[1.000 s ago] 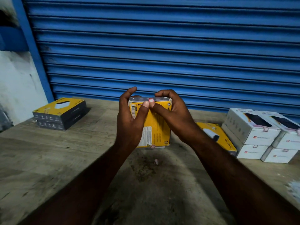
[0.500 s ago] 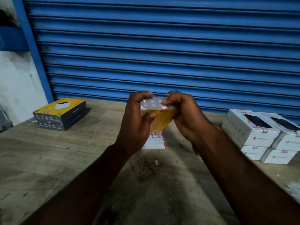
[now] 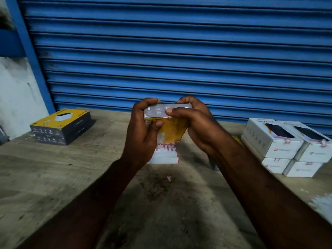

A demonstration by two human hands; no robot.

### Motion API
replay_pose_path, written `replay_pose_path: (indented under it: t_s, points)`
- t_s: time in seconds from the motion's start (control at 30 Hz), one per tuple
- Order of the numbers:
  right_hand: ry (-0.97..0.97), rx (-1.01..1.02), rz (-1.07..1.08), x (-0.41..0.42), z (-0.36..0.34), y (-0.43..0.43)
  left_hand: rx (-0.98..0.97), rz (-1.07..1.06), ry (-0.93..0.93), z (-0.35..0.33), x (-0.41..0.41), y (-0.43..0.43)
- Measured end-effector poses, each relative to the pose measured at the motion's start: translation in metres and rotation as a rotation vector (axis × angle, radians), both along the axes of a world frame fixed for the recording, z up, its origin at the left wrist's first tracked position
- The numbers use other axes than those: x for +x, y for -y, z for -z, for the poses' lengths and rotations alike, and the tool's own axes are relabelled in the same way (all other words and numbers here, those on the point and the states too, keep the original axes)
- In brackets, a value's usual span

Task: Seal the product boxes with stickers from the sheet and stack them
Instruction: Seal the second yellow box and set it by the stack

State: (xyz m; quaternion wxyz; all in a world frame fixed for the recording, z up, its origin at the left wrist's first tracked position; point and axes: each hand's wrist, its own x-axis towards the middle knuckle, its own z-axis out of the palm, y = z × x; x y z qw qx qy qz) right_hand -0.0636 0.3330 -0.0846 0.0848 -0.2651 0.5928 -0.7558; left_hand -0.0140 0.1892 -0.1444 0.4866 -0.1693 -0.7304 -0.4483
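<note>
A yellow product box (image 3: 172, 128) with a grey side face is held up above the table between both hands. My left hand (image 3: 143, 130) grips its left end, thumb on the yellow face. My right hand (image 3: 195, 123) grips the right end, its thumb pressed on the grey side near the edge. The sticker sheet (image 3: 166, 152), white with red-outlined squares, lies flat on the table just below the box, partly hidden by my left hand. One small loose sticker (image 3: 168, 178) lies on the table nearer to me.
Two yellow and grey boxes (image 3: 61, 126) are stacked at the far left of the wooden table (image 3: 53, 177). White boxes (image 3: 285, 144) are stacked two high at the right. Another yellow box (image 3: 236, 138) peeks out behind my right forearm. A blue roller shutter (image 3: 179, 51) closes the back.
The box stood upright on the table a second ago; both hands have lifted and tilted it so its grey side faces up, uncovering the sticker sheet beneath.
</note>
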Motion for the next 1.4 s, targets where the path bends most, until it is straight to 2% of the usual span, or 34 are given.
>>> replay_pose_path:
  t_s: [0.13, 0.27, 0.4, 0.63, 0.83, 0.93, 1.03, 1.1, 1.27, 1.4]
  points:
    - [-0.135, 0.078, 0.119, 0.006, 0.003, 0.004, -0.021, 0.007, 0.038, -0.004, -0.003, 0.006]
    - [-0.287, 0.119, 0.231, 0.005, 0.008, 0.005, 0.090, 0.096, 0.130, -0.005, -0.003, 0.000]
    - [-0.306, 0.069, 0.191, 0.001, 0.011, 0.003, 0.352, 0.219, 0.197, -0.006, 0.002, -0.013]
    - [-0.377, 0.021, 0.141, 0.007, 0.017, 0.005, 0.594, 0.316, 0.190, -0.009, -0.001, -0.018]
    - [-0.454, 0.159, 0.138, 0.007, 0.024, 0.007, 0.698, 0.343, 0.182, -0.018, 0.004, -0.013]
    - [-0.342, 0.125, 0.150, 0.007, 0.025, 0.009, 0.627, 0.311, 0.222, -0.017, 0.006, -0.014]
    - [-0.301, 0.084, 0.250, 0.004, 0.023, 0.010, 0.268, 0.061, 0.230, -0.010, 0.007, -0.010]
    - [-0.239, 0.064, 0.265, 0.001, 0.019, 0.008, 0.071, -0.027, 0.226, -0.006, 0.007, -0.008]
    - [-0.153, 0.109, 0.209, -0.003, 0.011, 0.002, 0.049, -0.146, 0.169, -0.005, 0.009, -0.014]
    - [-0.099, 0.103, 0.090, -0.006, 0.011, 0.000, 0.027, -0.105, 0.222, -0.010, 0.007, -0.007]
